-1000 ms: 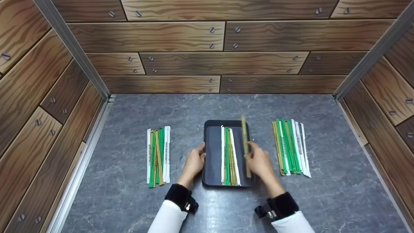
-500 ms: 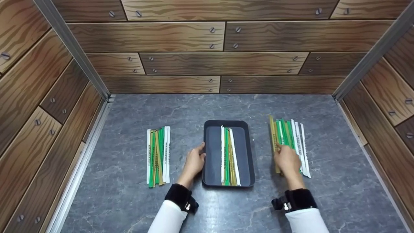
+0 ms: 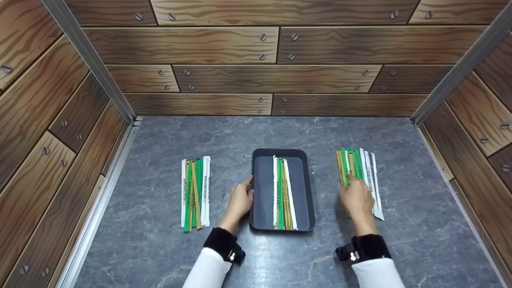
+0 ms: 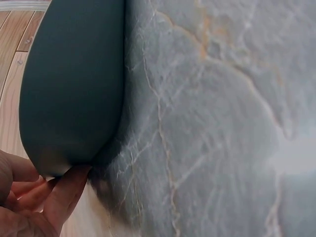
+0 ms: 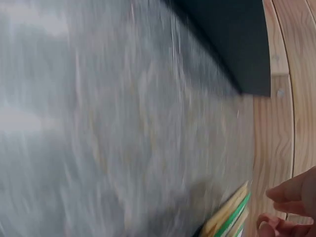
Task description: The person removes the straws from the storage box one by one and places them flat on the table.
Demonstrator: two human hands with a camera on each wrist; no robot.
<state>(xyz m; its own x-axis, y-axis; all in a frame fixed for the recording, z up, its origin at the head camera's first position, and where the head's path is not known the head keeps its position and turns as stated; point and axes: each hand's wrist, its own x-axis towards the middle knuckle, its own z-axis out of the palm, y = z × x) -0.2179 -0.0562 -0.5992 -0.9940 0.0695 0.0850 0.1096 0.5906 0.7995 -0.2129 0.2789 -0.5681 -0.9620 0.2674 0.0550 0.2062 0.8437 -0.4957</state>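
A dark rectangular tray point(image 3: 258, 192) sits mid-table, bearing a row of white, green and gold paper-wrapped straws point(image 3: 281, 192). My left hand point(image 3: 240, 200) grips the tray's near-left side; in the left wrist view, thumb and fingers point(image 4: 66, 195) meet at its wall. My right hand point(image 3: 356, 198) is over the right-hand bundle of wrapped straws point(image 3: 372, 180), covering their lower part. A gold straw point(image 3: 351, 158) lies among the green ones there, just beyond the fingertips. In the right wrist view, thumb and fingers point(image 5: 294, 192) stand apart, with no straw visible between them.
Another bundle of wrapped straws point(image 3: 196, 192) lies left of the tray. Wood-patterned walls point(image 3: 272, 80) enclose the grey marbled table point(image 3: 224, 136) at the back and both sides, joined by metal corner rails point(image 3: 96, 64).
My right hand has carried a gold straw from over the tray to the right-hand bundle, and it now lies among the green straws. The left hand has stayed at the tray.
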